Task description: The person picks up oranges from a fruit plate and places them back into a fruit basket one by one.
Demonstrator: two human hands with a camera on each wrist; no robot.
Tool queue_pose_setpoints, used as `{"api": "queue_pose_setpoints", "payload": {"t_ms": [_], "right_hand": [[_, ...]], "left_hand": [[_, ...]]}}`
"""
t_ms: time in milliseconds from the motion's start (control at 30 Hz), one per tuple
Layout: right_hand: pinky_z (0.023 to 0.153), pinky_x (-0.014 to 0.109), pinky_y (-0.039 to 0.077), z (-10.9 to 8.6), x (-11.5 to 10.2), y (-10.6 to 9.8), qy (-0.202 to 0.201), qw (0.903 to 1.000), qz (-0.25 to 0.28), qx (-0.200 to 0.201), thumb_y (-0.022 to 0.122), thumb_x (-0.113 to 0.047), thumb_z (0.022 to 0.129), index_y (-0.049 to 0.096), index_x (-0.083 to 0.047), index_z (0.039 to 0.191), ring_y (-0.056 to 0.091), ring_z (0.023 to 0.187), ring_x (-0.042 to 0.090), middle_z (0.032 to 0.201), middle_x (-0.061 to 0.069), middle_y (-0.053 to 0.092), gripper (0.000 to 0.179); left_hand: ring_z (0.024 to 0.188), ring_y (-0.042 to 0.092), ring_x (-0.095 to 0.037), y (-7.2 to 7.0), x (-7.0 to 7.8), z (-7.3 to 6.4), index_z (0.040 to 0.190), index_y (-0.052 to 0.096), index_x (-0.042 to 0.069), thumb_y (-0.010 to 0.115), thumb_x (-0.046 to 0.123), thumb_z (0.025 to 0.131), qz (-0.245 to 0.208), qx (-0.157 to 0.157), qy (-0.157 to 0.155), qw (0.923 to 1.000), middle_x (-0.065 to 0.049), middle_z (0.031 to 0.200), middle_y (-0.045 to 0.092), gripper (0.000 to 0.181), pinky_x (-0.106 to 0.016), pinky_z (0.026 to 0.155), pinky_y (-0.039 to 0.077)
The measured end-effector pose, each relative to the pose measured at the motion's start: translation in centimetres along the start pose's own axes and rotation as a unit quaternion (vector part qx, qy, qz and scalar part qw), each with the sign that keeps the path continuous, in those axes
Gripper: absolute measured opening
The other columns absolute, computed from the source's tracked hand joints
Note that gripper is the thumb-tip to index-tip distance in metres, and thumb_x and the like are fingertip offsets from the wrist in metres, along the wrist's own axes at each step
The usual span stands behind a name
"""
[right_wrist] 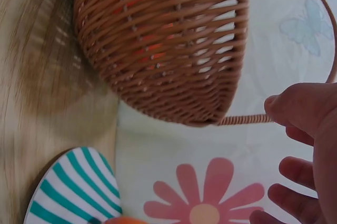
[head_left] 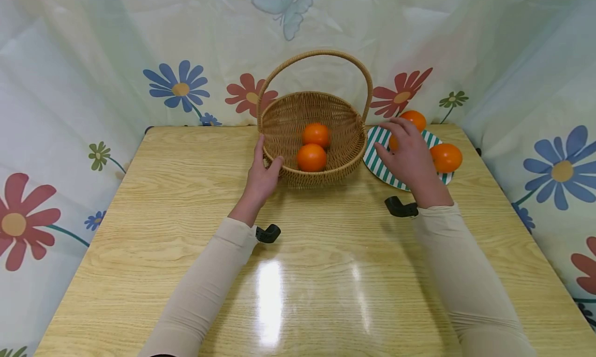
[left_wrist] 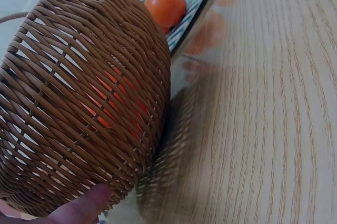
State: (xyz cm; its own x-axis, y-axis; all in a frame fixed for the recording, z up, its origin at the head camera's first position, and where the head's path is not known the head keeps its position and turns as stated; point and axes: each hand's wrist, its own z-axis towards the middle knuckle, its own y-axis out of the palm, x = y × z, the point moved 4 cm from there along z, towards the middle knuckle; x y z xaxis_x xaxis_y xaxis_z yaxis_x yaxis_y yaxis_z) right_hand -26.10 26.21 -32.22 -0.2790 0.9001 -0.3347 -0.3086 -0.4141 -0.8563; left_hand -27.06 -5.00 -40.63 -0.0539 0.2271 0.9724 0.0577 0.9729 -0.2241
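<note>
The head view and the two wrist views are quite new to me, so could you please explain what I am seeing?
There is no robot here: you see a person's bare left hand and right hand. The head view is filmed from the person's head, looking forward and down over the table. The other two are filmed from each wrist, so they look close and tilted.

On the table stands a wicker basket with two orange fruits inside. To its right is a striped plate with more fruits, partly hidden.

The left hand touches the side of the basket; how firmly it grips, I cannot tell. The right hand is raised near the plate, thumb and fingers apart, holding nothing.
</note>
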Motion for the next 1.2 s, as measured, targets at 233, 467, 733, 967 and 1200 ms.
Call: {"api": "queue_pose_setpoints", "payload": {"t_ms": [233, 467, 733, 967, 1200], "right_hand": [[0.106, 0.059, 0.036, -0.2, 1.0, 0.0, 0.017, 0.9998, 0.003, 0.0, 0.062, -0.022, 0.094, 0.052, -0.005, 0.136, 0.039, 0.131, 0.041, 0.143, 0.021, 0.042, 0.047], [0.106, 0.06, 0.035, -0.3, 2.4, 0.1, 0.026, 0.9995, 0.015, 0.014, 0.061, -0.019, 0.094, 0.054, -0.003, 0.134, 0.04, 0.128, 0.043, 0.141, 0.023, 0.044, 0.044], [0.103, 0.064, 0.037, -0.5, 3.7, 0.0, 0.06, 0.9979, 0.017, 0.017, 0.061, -0.021, 0.094, 0.053, -0.005, 0.134, 0.039, 0.128, 0.045, 0.143, 0.022, 0.041, 0.044], [0.1, 0.065, 0.037, -0.3, 4.8, -0.1, 0.099, 0.9946, 0.026, 0.02, 0.056, -0.021, 0.095, 0.052, -0.005, 0.135, 0.038, 0.125, 0.046, 0.143, 0.023, 0.039, 0.043], [0.108, 0.061, 0.032, 0.0, 6.1, -0.3, 0.108, 0.9923, 0.04, 0.045, 0.053, -0.022, 0.096, 0.051, -0.003, 0.136, 0.036, 0.13, 0.045, 0.144, 0.023, 0.04, 0.044]], "left_hand": [[0.135, 0.044, -0.028, 0.0, 0.0, 0.1, 0.152, 0.003, 0.048, 0.049, 0.045, 0.097, -0.002, -0.002, 0.005, 1.0, -0.01, 0.161, 0.022, 0.072, -0.045, 0.102, 0.045], [0.137, 0.042, -0.03, 0.2, 0.1, 0.0, 0.153, 0.004, 0.046, 0.049, 0.044, 0.096, 0.009, 0.005, 0.008, 0.9999, -0.01, 0.161, 0.021, 0.073, -0.046, 0.103, 0.044], [0.137, 0.042, -0.03, 0.1, -0.1, 0.2, 0.152, 0.004, 0.05, 0.05, 0.044, 0.096, 0.001, 0.001, 0.001, 1.0, -0.008, 0.162, 0.019, 0.072, -0.045, 0.103, 0.045], [0.134, 0.046, -0.029, 0.1, -0.2, 0.3, 0.152, 0.005, 0.049, 0.052, 0.045, 0.096, -0.018, -0.002, -0.003, 0.9998, -0.009, 0.161, 0.019, 0.074, -0.043, 0.097, 0.05], [0.135, 0.045, -0.03, 0.2, -0.1, 0.4, 0.15, 0.006, 0.053, 0.052, 0.039, 0.097, -0.042, -0.009, -0.002, 0.9991, -0.01, 0.161, 0.018, 0.072, -0.044, 0.099, 0.049]]}}
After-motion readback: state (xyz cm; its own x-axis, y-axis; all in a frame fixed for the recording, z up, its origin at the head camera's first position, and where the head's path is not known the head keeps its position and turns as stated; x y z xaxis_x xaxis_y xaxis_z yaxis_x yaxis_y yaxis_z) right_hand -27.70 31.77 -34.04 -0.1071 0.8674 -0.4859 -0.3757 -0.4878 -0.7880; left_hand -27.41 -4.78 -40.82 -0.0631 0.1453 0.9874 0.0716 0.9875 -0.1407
